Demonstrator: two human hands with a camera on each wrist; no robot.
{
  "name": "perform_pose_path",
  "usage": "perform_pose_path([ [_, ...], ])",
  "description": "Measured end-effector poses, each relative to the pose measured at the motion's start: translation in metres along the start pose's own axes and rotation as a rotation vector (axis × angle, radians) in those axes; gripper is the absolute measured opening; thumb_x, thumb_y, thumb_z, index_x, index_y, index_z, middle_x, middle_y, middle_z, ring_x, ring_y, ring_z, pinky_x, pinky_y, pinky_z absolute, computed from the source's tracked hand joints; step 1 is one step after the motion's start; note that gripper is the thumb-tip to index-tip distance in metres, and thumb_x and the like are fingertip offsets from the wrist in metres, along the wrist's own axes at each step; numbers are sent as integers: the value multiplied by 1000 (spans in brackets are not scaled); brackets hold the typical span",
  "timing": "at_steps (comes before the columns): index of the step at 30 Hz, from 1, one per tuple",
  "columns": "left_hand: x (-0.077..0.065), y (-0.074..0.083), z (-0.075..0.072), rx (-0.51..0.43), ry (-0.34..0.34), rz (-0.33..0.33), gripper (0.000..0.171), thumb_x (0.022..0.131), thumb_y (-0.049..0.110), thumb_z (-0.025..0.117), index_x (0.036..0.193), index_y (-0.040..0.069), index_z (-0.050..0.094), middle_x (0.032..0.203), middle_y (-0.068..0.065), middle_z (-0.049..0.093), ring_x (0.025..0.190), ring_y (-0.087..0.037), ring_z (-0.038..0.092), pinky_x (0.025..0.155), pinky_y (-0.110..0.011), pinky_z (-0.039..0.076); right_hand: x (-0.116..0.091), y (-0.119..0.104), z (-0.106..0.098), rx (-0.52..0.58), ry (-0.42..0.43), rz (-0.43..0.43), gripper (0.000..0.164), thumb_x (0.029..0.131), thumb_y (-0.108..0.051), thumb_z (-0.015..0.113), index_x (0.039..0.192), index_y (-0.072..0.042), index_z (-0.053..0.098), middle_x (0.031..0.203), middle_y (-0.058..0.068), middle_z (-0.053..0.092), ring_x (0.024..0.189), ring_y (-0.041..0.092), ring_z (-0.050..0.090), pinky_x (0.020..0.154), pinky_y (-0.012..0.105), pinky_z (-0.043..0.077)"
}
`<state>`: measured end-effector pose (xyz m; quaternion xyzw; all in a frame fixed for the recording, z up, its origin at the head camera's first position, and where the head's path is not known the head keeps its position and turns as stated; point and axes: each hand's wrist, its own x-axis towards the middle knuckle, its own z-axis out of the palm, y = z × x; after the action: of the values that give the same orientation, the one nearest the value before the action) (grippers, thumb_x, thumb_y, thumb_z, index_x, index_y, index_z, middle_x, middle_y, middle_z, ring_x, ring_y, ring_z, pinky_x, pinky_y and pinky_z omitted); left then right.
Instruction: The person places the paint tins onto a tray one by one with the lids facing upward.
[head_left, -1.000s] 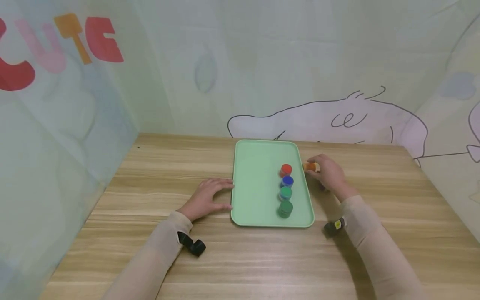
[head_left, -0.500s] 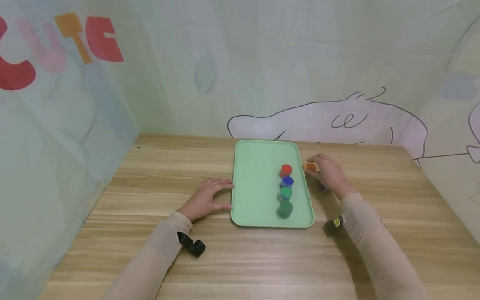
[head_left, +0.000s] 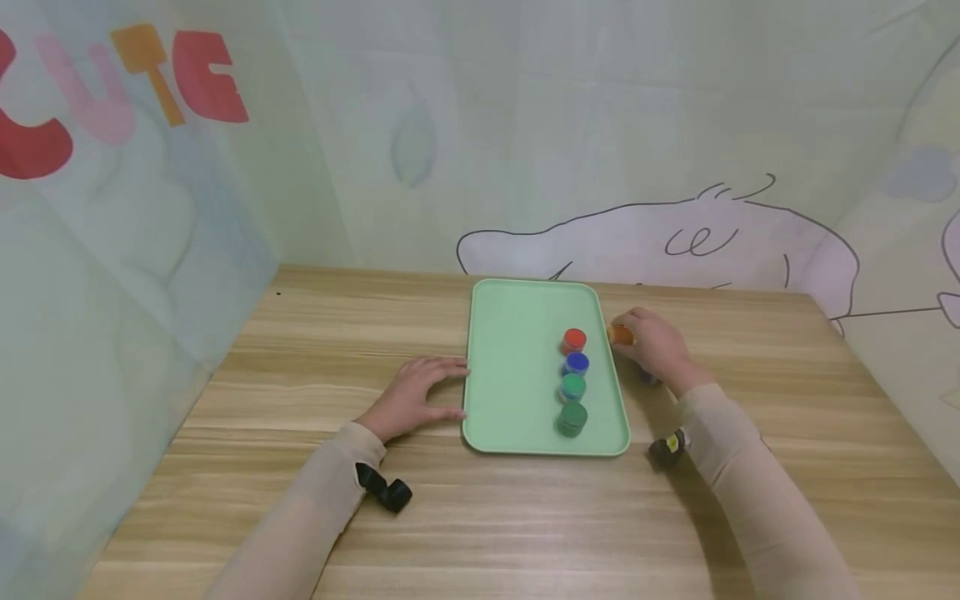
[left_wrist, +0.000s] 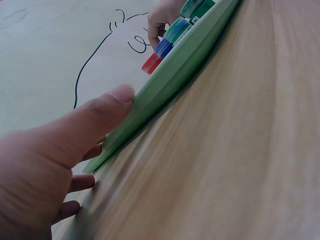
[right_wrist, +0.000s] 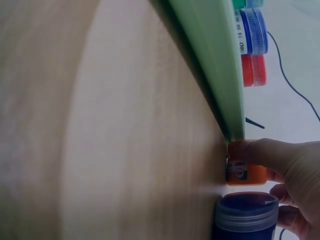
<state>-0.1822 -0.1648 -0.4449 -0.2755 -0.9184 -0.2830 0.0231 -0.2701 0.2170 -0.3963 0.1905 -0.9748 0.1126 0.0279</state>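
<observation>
My right hand (head_left: 658, 346) pinches a small orange paint jar (right_wrist: 252, 174) on the table, just outside the tray's right edge. A dark blue paint jar (right_wrist: 246, 215) stands close by, mostly hidden under that hand in the head view. The green tray (head_left: 510, 333) carries a column of jars: red (head_left: 573, 340), blue (head_left: 576, 364), lighter green (head_left: 572, 387) and dark green (head_left: 572, 418). At the tray's left edge is my left hand (head_left: 416, 396), fingers and thumb spread apart. In the left wrist view its thumb (left_wrist: 117, 97) lies against the tray's outer wall.
The wooden table (head_left: 480, 525) ends at the back against a printed cloth (head_left: 555, 133) with cartoon outlines and letters. Black wrist cameras stick out from the left sleeve (head_left: 300, 517) and the right sleeve (head_left: 757, 483).
My right hand's fingers have shifted slightly around the orange jar, and a bit more of the dark jar shows below the hand. The left hand and the tray have stayed put.
</observation>
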Motion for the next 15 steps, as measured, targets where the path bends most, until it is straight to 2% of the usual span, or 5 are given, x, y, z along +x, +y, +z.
perform_pose_path([
  [8,0,1,-1,-6,-3,-2,64,79,42,76,134,15,57,143,-4,52,135,-30,44,114,-55,27,3,2,3,-61,-3,-26,39,84,-13,73,118,3,62,115,21,62,103,36,61,88,49,53],
  [15,0,1,-1,3,2,-5,64,79,42,76,133,15,57,143,-4,53,134,-30,45,114,-55,28,4,3,3,-65,-11,-13,39,84,-14,73,118,3,62,113,20,62,101,35,61,89,49,53],
])
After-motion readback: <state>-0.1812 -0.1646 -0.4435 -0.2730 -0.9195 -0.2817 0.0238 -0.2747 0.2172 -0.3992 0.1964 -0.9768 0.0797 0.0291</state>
